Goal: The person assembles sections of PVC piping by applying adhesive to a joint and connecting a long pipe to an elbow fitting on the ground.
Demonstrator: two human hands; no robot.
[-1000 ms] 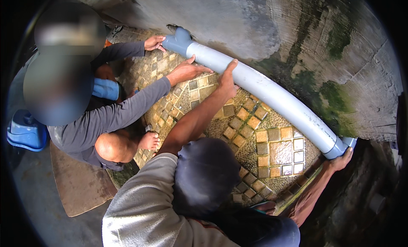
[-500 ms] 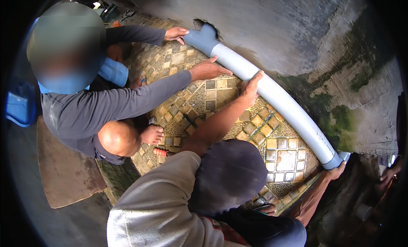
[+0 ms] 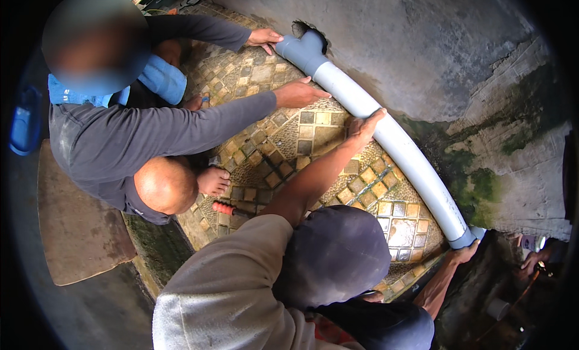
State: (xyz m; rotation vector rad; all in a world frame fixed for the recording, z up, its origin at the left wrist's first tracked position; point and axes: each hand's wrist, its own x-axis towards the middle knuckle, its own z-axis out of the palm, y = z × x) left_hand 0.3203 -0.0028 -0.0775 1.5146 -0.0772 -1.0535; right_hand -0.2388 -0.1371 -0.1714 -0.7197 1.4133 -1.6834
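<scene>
Neither my left hand nor my right hand shows in the head view. A long grey plastic pipe point(image 3: 404, 148) lies along the foot of the wall, held by two co-workers. Its far end carries a dark grey tee fitting point(image 3: 301, 53), whose branch points into a hole point(image 3: 325, 41) in the wall. The co-worker at left has one hand point(image 3: 263, 37) at the tee and another hand point(image 3: 300, 93) beside the pipe. A capped co-worker below grips the pipe's middle with one hand point(image 3: 365, 126); the other hand point(image 3: 464, 253) is at the near-end fitting point(image 3: 463, 238).
Below the pipe spreads a wet patterned tile floor point(image 3: 259, 72). A tool with a red handle point(image 3: 223, 208) lies near the left co-worker's bare foot. At left are a brown board point(image 3: 78, 223) and a blue plastic object point(image 3: 25, 121). A stained, mossy wall point(image 3: 416, 54) rises behind.
The whole view has shifted and turned slightly. Both co-workers keep nearly the same hold, and the tee stays at the wall hole. The left co-worker's head has moved a little.
</scene>
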